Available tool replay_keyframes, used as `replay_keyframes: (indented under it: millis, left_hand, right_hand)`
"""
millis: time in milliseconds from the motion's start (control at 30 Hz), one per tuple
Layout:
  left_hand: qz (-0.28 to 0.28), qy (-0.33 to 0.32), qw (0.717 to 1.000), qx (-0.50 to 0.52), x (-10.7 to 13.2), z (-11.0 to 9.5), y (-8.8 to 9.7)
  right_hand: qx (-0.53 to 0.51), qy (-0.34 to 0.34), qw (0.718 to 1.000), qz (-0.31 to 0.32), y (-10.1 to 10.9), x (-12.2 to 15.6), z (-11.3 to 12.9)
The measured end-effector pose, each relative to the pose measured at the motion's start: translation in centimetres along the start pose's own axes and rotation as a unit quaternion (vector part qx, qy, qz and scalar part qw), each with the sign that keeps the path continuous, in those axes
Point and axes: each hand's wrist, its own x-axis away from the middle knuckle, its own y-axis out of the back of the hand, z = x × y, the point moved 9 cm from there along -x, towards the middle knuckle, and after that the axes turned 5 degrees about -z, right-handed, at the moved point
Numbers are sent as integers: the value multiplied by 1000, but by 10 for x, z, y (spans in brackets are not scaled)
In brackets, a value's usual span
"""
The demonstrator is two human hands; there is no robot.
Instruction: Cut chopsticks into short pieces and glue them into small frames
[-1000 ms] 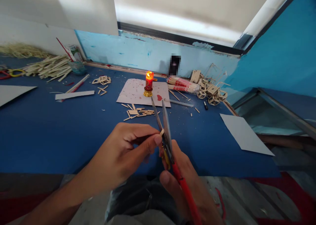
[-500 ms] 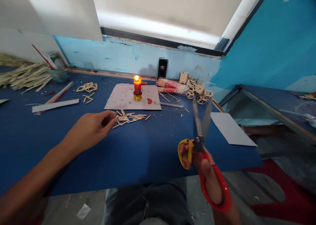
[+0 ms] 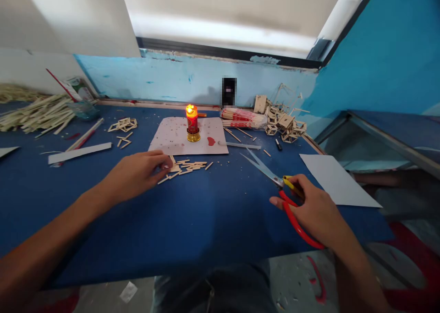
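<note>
My left hand rests at the left end of a pile of short wooden sticks, its fingers curled and the thumb close to the index finger. Whatever its fingertips may hold is hidden. Wrapped around the red and yellow handles of a pair of scissors is my right hand. The scissor blades are parted and point away to the left, low over the blue table. Behind the stick pile, a lit red candle in a gold holder stands on a stained white sheet.
Small stick frames lie back left, and more frames are heaped back right beside bagged sticks. A white paper lies at the right. Long pale strips and a glass bowl occupy the far left.
My right hand has turned over and lowered the scissors, from blades upright to pointing away and left. My left hand stays by the stick pile. A small black object beside the frames now shows.
</note>
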Motion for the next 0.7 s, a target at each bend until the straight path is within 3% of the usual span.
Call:
replay_keyframes:
  millis: [200,433,700]
  left_hand:
    - [36,-69,997,3,-23,-43,-15]
    - [36,-55,998,-6,-32,-36,-21]
    - [44,-59,997,-4,-30,-36,-23]
  right_hand:
    - [-160,39,986,36,-13,-5,15]
    - [39,67,995,55,-22,-31,18]
    - [83,164,974,129,-35,-55,35]
